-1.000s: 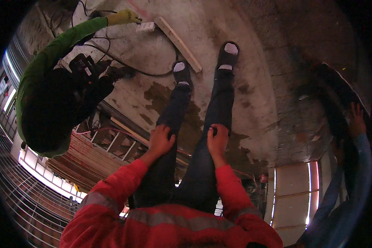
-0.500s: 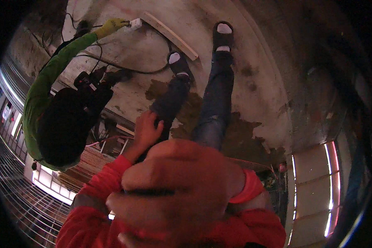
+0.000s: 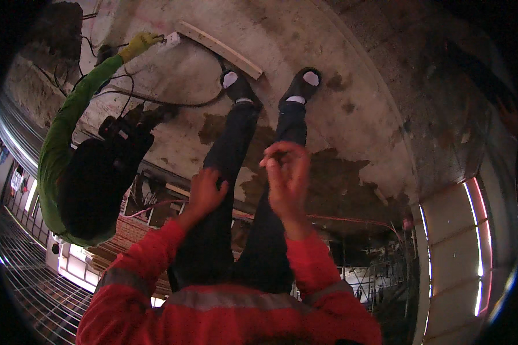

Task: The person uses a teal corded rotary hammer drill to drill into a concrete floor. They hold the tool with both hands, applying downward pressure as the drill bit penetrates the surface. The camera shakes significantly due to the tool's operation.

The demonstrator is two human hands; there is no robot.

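My left hand (image 3: 206, 192) lies on my left trouser leg (image 3: 223, 167), its thumb apart from the fingers and nothing visible in it. In front of my right leg, my right hand (image 3: 289, 181) is raised, the fingers curled in toward the thumb. Whether anything small is between those fingertips I cannot make out. Both my sleeves are red, with a dull grey band. Beyond the hands, my feet in dark open-toed footwear (image 3: 305, 83) and white socks rest on the concrete floor.
At the left a co-worker in a green sleeve (image 3: 86, 95) bends forward, a yellow glove (image 3: 139, 45) at a white box-shaped thing (image 3: 171, 40). A wooden strip (image 3: 221, 49) and a dark cable (image 3: 172, 103) lie near my feet. Wire mesh (image 3: 37, 282) stands lower left.
My right hand has dropped from close before the camera to in front of my right leg. My right foot has drawn in toward the left. The left hand stays on the leg.
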